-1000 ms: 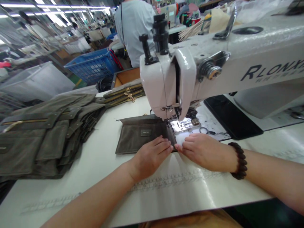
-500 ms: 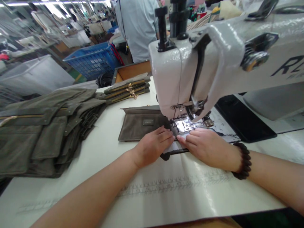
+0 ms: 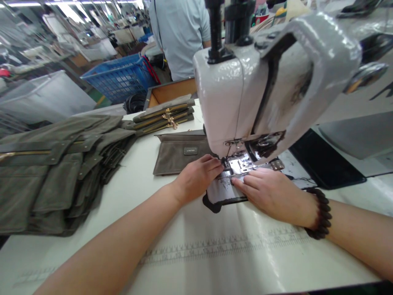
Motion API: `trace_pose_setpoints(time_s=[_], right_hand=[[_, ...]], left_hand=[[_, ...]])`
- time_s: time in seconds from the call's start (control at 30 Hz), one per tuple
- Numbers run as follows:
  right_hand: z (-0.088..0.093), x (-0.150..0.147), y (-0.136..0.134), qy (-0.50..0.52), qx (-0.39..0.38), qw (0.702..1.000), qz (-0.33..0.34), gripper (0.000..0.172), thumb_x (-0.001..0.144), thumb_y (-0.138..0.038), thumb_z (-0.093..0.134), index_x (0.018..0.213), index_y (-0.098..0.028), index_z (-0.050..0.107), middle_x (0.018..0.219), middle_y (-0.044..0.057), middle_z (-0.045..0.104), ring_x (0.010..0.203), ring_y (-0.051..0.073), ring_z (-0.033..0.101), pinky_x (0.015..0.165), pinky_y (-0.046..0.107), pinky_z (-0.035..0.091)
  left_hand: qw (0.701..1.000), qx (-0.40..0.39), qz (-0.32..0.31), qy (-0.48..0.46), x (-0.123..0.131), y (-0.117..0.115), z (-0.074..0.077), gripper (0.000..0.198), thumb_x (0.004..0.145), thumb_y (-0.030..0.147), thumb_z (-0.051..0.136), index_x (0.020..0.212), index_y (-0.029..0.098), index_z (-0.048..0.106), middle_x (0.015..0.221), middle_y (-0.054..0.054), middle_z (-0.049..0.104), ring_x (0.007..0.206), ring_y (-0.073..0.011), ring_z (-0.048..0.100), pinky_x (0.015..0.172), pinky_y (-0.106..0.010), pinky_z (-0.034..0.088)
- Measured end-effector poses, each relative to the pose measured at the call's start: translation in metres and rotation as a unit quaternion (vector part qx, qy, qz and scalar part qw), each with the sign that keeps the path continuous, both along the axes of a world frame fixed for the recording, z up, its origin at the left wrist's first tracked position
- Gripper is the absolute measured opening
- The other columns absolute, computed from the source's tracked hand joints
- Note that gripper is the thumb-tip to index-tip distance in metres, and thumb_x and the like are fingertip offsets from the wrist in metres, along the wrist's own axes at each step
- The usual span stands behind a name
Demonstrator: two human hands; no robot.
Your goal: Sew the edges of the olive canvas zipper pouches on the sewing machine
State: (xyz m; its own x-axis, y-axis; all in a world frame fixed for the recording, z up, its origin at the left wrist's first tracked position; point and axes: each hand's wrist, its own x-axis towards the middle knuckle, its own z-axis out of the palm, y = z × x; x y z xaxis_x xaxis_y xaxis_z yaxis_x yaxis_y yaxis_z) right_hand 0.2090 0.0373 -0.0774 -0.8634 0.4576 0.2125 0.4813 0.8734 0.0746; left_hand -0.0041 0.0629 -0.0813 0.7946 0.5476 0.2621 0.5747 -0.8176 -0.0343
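Observation:
An olive-brown fabric panel (image 3: 173, 157) with a small dark label (image 3: 190, 151) lies flat left of the sewing machine (image 3: 219, 98), its right end under the needle area. My left hand (image 3: 196, 178) grips the panel's near right edge, fingers together and closed, fingertips close beside the presser foot (image 3: 226, 163). Just right of the needle, my right hand (image 3: 268, 192) rests on the metal plate (image 3: 225, 190), fingers stretched out, index tip at the near side of the foot. The panel's edge under the machine head is hidden.
A pile of olive fabric pieces (image 3: 58, 176) covers the table's left. Behind the panel lie stacked zippered pieces (image 3: 167, 116) with gold pulls. A black phone-like slab (image 3: 327, 159) lies right of the needle. A blue crate (image 3: 118, 78) and a person in a light shirt (image 3: 181, 39) are beyond.
The panel and my left hand have shifted slightly away from me, uncovering more of the metal plate. My right hand has moved a little right, apart from the left. The view has shifted somewhat.

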Motion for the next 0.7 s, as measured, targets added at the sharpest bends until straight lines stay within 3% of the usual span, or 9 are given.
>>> trace_pose_setpoints(time_s=[0.27, 0.7], right_hand=[[0.0029, 0.0, -0.0003, 0.0, -0.005, 1.0, -0.001, 0.026, 0.086, -0.014, 0.035, 0.1, -0.009, 0.056, 0.065, 0.004, 0.053, 0.058, 0.015, 0.045, 0.054, 0.029, 0.029], [0.0037, -0.0002, -0.0002, -0.002, -0.014, 1.0, -0.002, 0.026, 0.087, -0.015, 0.034, 0.1, -0.009, 0.057, 0.066, 0.004, 0.053, 0.06, 0.015, 0.045, 0.054, 0.03, 0.031]], left_hand=[[0.999, -0.03, 0.027, 0.014, 0.0016, 0.0052, -0.0002, 0.014, 0.083, 0.018, 0.049, 0.093, 0.015, 0.058, 0.09, -0.003, 0.062, 0.087, -0.0173, 0.055, 0.074, -0.028, 0.049], [0.999, 0.014, 0.03, 0.002, 0.0017, 0.0079, 0.0006, 0.013, 0.084, 0.021, 0.048, 0.086, 0.017, 0.06, 0.083, -0.003, 0.063, 0.084, -0.0164, 0.056, 0.069, -0.025, 0.047]])
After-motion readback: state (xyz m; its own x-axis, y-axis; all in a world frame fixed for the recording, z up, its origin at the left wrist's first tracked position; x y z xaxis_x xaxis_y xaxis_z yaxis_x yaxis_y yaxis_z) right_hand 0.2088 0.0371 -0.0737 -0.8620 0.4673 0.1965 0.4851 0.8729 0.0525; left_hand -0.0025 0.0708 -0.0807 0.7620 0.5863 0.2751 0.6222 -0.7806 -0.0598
